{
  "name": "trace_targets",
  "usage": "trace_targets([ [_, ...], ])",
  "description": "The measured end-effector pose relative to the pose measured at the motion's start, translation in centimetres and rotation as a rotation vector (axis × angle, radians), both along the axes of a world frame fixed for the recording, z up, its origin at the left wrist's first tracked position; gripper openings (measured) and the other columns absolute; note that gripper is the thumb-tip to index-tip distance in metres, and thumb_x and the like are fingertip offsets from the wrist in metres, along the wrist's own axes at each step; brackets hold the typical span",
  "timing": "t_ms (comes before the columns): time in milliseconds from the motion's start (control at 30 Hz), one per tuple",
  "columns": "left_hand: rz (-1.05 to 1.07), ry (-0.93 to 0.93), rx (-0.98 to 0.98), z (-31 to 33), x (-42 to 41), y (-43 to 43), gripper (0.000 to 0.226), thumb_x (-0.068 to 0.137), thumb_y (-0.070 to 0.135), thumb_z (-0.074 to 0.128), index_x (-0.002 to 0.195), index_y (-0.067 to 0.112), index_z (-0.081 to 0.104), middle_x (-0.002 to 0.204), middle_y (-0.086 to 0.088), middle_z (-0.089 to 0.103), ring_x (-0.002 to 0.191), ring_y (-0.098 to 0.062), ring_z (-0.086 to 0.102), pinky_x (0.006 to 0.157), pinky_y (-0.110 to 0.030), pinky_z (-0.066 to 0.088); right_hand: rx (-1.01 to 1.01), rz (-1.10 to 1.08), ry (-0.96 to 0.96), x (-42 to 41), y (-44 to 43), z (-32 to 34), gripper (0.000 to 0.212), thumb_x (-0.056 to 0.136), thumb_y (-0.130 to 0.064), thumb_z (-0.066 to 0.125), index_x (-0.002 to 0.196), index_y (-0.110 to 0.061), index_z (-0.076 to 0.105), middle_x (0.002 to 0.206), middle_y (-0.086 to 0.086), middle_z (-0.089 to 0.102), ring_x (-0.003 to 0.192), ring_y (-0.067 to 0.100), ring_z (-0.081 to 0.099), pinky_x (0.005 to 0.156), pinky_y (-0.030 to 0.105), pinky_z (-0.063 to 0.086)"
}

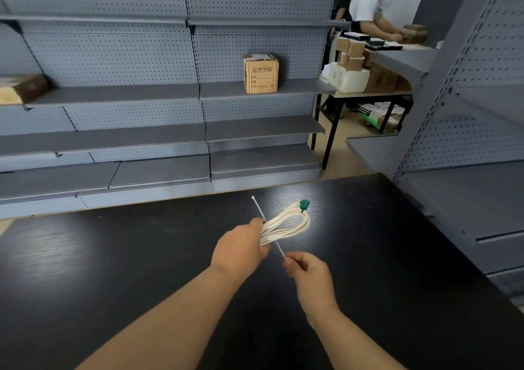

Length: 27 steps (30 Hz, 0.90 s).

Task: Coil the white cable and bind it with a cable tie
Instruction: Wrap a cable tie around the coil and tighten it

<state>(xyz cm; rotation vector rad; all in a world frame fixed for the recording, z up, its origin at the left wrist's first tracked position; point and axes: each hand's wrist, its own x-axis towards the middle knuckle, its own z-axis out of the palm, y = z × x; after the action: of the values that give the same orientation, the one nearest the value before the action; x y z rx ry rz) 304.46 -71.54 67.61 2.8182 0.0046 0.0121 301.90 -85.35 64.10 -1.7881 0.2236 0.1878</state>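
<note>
While the white cable (286,223) sits looped with a green end, the left hand (241,249) grips it and the right hand (307,270) pinches the cable tie (268,228) above the desk (113,256).

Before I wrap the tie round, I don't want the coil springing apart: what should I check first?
1. Coil gripped: ok, left hand holds the white cable loops bunched.
2. Tie held: ok, right hand pinches the cable tie at its near end.
3. Tie crosses the coil: ok, beside the left hand's grip.
4. Tie closed: not ok, straight, far end free.
5. Loose end secured: cannot tell; the green plug sits at the loops' far end.
</note>
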Motion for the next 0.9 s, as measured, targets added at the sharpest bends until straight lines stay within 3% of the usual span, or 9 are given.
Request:
trace_targets([
  [267,-0.003,0.070,-0.171,-0.9,-0.1,-0.1,0.046,0.089,0.033,0.055,0.132,0.023,0.041,0.112,-0.003,0.065,0.094,-0.023,0.063,0.078,-0.032,0.050,0.002,0.022,0.014,-0.5,-0.1,-0.4,0.014,0.092,-0.012,0.056,0.092,-0.025,0.062,0.091,-0.007,0.066,0.088,0.005,0.060,0.082,0.022,0.047],
  [567,-0.023,0.148,-0.396,-2.1,-0.7,-0.5,0.037,0.083,0.033,0.065,0.115,0.024,0.050,0.104,0.002,0.066,0.088,-0.016,0.061,0.077,-0.030,0.049,0.003,0.026,0.042,-0.9,-0.6,-1.4,0.017,0.093,-0.010,0.055,0.089,-0.024,0.064,0.092,-0.004,0.067,0.090,0.007,0.061,0.086,0.026,0.049],
  [900,-0.010,0.162,-0.293,-3.8,-1.0,-0.3,0.027,0.087,0.032,0.059,0.109,0.024,0.046,0.097,-0.001,0.065,0.078,-0.017,0.059,0.066,-0.029,0.046,-0.051,0.062,0.097,-1.3,-0.4,-2.8,0.015,0.093,-0.012,0.055,0.092,-0.024,0.063,0.092,-0.003,0.066,0.090,0.009,0.061,0.086,0.027,0.051],
])
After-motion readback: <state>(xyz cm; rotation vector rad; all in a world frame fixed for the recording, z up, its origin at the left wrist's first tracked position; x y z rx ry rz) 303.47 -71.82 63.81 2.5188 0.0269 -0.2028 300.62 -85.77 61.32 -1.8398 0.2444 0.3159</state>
